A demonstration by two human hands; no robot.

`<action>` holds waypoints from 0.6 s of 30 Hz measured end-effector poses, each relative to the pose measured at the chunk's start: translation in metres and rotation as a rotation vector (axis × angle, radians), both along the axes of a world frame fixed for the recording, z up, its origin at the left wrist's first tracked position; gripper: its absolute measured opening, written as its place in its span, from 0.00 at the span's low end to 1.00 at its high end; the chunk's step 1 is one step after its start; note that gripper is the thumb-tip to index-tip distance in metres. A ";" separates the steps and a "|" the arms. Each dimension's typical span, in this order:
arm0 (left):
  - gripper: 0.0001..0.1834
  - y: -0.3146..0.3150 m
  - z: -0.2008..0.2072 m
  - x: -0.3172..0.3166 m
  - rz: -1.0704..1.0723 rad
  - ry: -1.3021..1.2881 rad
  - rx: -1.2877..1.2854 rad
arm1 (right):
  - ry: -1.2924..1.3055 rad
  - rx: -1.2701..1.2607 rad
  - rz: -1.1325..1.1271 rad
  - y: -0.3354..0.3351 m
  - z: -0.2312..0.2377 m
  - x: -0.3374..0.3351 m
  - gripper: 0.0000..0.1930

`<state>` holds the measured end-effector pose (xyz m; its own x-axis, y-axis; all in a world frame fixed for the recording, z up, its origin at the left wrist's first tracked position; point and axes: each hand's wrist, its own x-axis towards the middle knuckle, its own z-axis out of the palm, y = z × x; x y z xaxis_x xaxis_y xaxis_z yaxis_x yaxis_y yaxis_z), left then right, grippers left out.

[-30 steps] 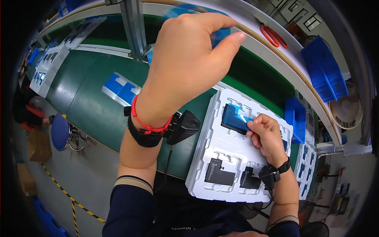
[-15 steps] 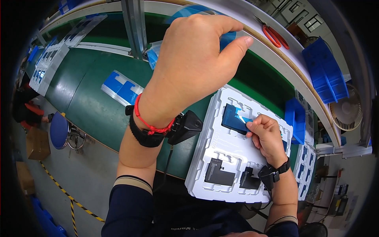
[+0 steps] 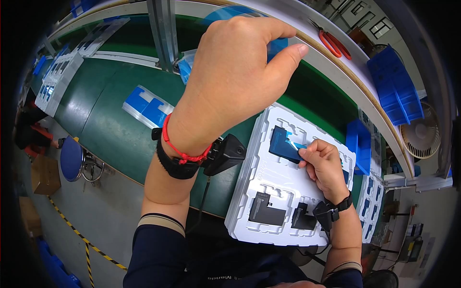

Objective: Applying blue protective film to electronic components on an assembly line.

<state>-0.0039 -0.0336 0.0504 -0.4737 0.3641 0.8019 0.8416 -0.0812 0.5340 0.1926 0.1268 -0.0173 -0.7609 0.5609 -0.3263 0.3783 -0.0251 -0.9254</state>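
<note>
My left hand (image 3: 240, 72) is raised high in front of a translucent blue disc (image 3: 230, 15). Its thumb and forefinger point right with a gap between them; the other fingers are hidden. My right hand (image 3: 325, 165) pinches a piece of blue film (image 3: 298, 146) between thumb and fingers. This film lies over the right side of a flat black battery (image 3: 279, 139) in the white moulded tray (image 3: 247, 180). Nearer me, L-shaped black batteries (image 3: 266, 211) sit in the tray's front pockets. Another battery (image 3: 345, 176) shows partly past my right hand.
Blue-and-clear sheets (image 3: 148, 106) lie on the green bench (image 3: 110, 96) at left. Above the bench runs a shelf with red-handled pliers (image 3: 334, 44) and a blue bin (image 3: 394, 86). Another blue bin (image 3: 359, 146) stands behind the tray. A blue stool (image 3: 73, 160) is on the floor.
Both hands hold almost the same places. The blue film at my right fingers has shifted very slightly against the battery.
</note>
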 end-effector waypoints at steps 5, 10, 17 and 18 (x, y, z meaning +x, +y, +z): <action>0.12 0.003 -0.003 -0.001 -0.003 0.002 0.020 | -0.003 0.022 0.004 -0.001 -0.001 0.000 0.07; 0.12 0.001 0.001 0.001 -0.013 -0.054 -0.005 | -0.041 0.112 0.012 -0.005 0.001 -0.002 0.06; 0.12 0.002 -0.002 0.002 -0.011 -0.017 0.027 | -0.074 0.196 0.028 -0.008 0.000 -0.002 0.07; 0.12 0.002 -0.001 0.002 -0.010 -0.027 0.015 | -0.072 0.232 0.030 -0.009 -0.001 -0.002 0.07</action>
